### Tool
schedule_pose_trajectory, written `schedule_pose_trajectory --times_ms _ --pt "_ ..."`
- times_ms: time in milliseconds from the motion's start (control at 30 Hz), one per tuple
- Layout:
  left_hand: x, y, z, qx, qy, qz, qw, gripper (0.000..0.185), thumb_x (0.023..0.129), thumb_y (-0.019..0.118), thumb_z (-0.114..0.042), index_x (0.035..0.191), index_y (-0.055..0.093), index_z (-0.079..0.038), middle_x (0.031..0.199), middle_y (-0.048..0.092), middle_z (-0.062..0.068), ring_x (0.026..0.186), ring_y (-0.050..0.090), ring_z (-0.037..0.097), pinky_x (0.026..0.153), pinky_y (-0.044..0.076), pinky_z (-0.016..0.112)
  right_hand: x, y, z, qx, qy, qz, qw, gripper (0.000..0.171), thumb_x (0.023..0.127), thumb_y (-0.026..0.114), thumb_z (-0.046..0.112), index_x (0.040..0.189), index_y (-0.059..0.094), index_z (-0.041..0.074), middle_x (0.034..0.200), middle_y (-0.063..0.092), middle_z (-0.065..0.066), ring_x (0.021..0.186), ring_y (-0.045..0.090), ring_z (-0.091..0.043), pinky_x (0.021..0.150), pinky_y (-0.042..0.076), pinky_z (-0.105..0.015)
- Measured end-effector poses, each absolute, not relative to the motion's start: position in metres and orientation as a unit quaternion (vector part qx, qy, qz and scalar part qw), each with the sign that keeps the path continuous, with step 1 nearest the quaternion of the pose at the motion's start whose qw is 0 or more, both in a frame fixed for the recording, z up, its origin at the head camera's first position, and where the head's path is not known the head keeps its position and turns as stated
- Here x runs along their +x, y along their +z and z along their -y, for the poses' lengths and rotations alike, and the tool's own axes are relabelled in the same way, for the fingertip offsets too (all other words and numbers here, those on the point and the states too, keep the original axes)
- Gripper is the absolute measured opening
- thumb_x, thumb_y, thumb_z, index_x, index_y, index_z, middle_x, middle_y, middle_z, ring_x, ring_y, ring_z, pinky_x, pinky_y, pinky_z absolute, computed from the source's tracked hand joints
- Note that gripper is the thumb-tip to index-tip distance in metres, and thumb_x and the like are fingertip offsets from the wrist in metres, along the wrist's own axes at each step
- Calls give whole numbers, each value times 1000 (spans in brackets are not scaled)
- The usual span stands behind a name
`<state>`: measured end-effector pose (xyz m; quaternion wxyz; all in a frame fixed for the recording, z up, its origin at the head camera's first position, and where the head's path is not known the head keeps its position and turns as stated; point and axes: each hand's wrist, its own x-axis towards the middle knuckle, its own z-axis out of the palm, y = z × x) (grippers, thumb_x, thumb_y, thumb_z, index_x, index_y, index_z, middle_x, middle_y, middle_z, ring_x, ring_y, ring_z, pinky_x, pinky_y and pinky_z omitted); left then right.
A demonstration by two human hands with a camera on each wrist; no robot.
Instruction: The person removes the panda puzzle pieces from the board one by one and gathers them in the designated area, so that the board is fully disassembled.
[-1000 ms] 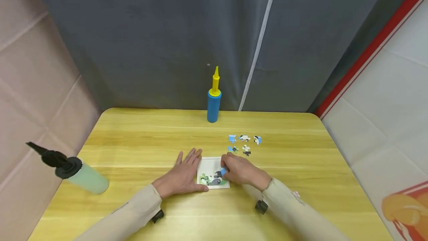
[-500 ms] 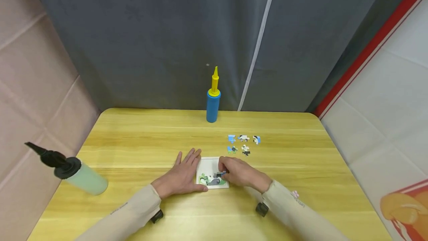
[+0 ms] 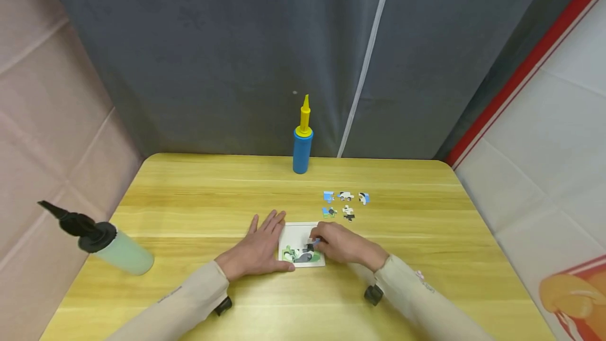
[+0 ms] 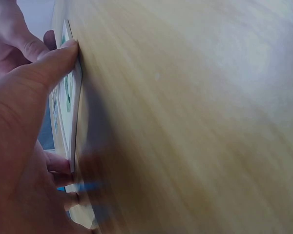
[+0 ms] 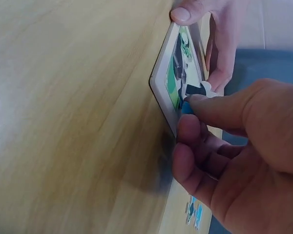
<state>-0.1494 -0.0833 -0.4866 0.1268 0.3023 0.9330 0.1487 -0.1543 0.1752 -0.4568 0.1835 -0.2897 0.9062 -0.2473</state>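
A small white puzzle board [image 3: 295, 236] lies on the yellow wooden table [image 3: 199, 199], its lower part filled with green and dark pieces. My left hand [image 3: 259, 245] lies flat on the table, fingers straight, thumb against the board's left edge [image 4: 77, 73]. My right hand [image 3: 337, 243] pinches a blue puzzle piece [image 3: 314, 241] between thumb and forefinger and holds it down on the board [image 5: 178, 73]. In the right wrist view the blue piece [image 5: 186, 107] shows at the fingertips, touching the picture.
Several loose puzzle pieces [image 3: 345, 203] lie on the table beyond my right hand. A blue and yellow hand pump [image 3: 302, 138] stands at the table's far edge. A green pump with a black nozzle [image 3: 101, 243] lies at the left edge. A grey curtain hangs behind.
My right hand has brought the blue piece slightly left and down onto the board. The left hand has not moved.
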Motion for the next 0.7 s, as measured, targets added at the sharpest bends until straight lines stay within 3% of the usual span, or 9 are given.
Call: schedule_pose_trajectory --times_ms 333,467,700 --pt "-150 -486 82 302 144 -934 129 119 87 74 -73 164 30 6 179 19 19 167 17 42 131 15 74 -159 -441 -202 -266 -251 -917 158 22 108 56 4 121 73 4 112 73 -6 96 61 -13 85 57 -33" --pt "-150 -486 82 302 144 -934 127 119 87 74 -72 164 30 6 179 19 19 167 17 42 131 15 74 -168 -434 -228 -230 -279 -920 152 15 106 59 3 114 71 6 105 74 -5 88 62 -12 78 56 -29" --pt "-150 -486 82 303 141 -934 125 119 86 74 -73 164 30 6 179 19 19 167 18 42 131 16 74 -182 -430 -279 -159 -292 -931 153 5 107 59 6 107 65 6 100 71 -9 69 49 -12 63 42 -24"
